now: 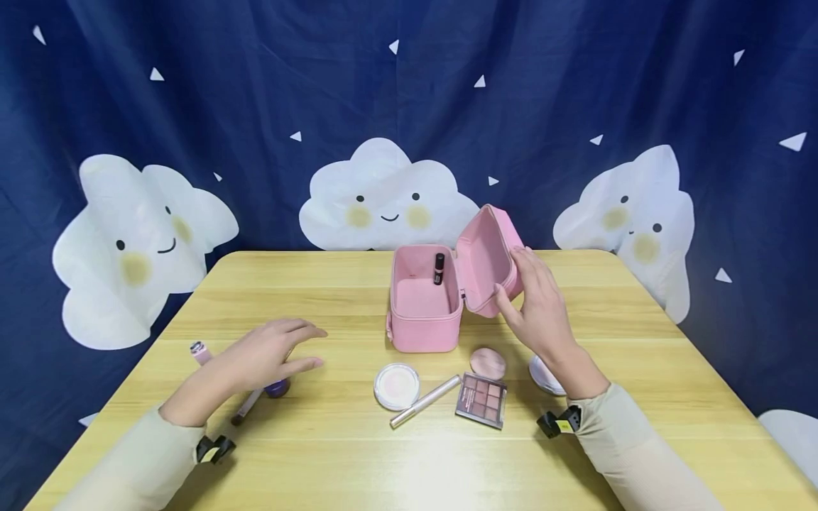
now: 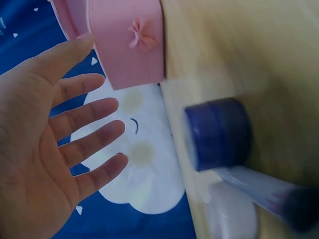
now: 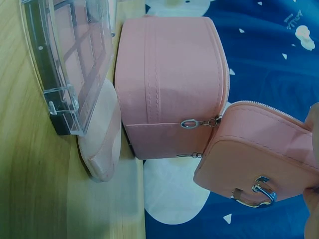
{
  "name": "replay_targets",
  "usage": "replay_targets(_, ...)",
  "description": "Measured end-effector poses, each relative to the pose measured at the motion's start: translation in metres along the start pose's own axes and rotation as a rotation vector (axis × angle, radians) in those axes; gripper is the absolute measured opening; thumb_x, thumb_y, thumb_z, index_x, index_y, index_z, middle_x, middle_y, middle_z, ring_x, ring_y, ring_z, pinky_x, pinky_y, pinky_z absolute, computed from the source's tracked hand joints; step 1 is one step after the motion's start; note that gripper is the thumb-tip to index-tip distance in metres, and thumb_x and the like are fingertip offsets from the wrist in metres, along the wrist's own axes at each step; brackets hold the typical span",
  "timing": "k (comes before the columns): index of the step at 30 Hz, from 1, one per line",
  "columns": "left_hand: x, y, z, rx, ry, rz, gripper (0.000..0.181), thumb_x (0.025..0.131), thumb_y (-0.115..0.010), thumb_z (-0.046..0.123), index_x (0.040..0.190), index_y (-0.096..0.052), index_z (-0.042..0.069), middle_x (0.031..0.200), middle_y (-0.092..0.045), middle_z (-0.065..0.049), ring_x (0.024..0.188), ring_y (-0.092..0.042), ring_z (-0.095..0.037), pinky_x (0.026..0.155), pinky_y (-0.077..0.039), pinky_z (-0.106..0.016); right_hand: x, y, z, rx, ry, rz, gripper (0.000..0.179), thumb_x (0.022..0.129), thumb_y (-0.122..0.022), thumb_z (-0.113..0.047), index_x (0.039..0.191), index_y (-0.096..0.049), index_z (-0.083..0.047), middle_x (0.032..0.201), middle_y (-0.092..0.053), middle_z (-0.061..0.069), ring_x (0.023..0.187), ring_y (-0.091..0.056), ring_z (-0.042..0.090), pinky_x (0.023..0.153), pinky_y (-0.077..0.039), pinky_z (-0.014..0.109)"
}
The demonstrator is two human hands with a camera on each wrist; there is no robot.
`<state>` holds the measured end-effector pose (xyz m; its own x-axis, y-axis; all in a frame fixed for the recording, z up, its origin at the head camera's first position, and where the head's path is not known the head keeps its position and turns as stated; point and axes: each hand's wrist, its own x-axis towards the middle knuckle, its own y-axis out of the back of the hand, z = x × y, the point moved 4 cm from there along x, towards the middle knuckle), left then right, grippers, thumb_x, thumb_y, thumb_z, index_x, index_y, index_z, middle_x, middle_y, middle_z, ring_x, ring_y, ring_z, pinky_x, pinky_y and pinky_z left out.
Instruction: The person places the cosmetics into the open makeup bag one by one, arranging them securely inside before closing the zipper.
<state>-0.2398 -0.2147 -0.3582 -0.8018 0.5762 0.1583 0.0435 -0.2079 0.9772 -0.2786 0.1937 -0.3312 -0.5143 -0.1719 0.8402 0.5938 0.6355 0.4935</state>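
Note:
A pink cosmetic case [image 1: 424,333] stands on the table with its lid [image 1: 483,255] swung up to the right. Inside it, a black lipstick-like tube [image 1: 439,270] stands against the wall. My right hand [image 1: 543,312] grips the lid's edge between thumb and fingers; in the right wrist view the lid [image 3: 239,172] shows its metal handle, and only bits of the fingers appear. Over the table's left part, my left hand [image 1: 262,355] is spread with nothing in it. Near it are a blue jar [image 2: 219,134] and a dark-ended brush-like stick [image 2: 264,191].
In front of the case lie a round white compact [image 1: 397,387], a silver tube [image 1: 424,402], an eyeshadow palette [image 1: 481,401] and a pink puff [image 1: 488,363]. Another round item [image 1: 543,376] is partly hidden by the right wrist. A pink tube [image 1: 200,352] lies beyond the left forearm.

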Motion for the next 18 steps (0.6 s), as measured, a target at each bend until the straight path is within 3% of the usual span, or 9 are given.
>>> replay_targets(6, -0.019, -0.006, -0.009, -0.007, 0.029, -0.032, 0.045, 0.094, -0.064, 0.043, 0.129, -0.062, 0.016, 0.125, -0.061, -0.006, 0.118, -0.057, -0.03, 0.096, -0.047, -0.051, 0.0, -0.001, -0.001, 0.004, 0.007, 0.013, 0.059, 0.086, -0.063, -0.022, 0.137, -0.049, 0.002, 0.138, -0.051, 0.022, 0.131, -0.044, 0.036, 0.11, -0.035, 0.048)
replay_targets(18, -0.043, -0.012, -0.017, -0.036, 0.041, -0.002, 0.044, 0.09, -0.071, 0.037, 0.125, -0.064, 0.011, 0.125, -0.062, -0.01, 0.117, -0.057, -0.033, 0.097, -0.046, -0.051, 0.0, 0.0, -0.002, 0.017, 0.002, 0.019, 0.058, 0.085, -0.062, -0.022, 0.137, -0.049, 0.002, 0.137, -0.051, 0.022, 0.13, -0.045, 0.037, 0.11, -0.034, 0.047)
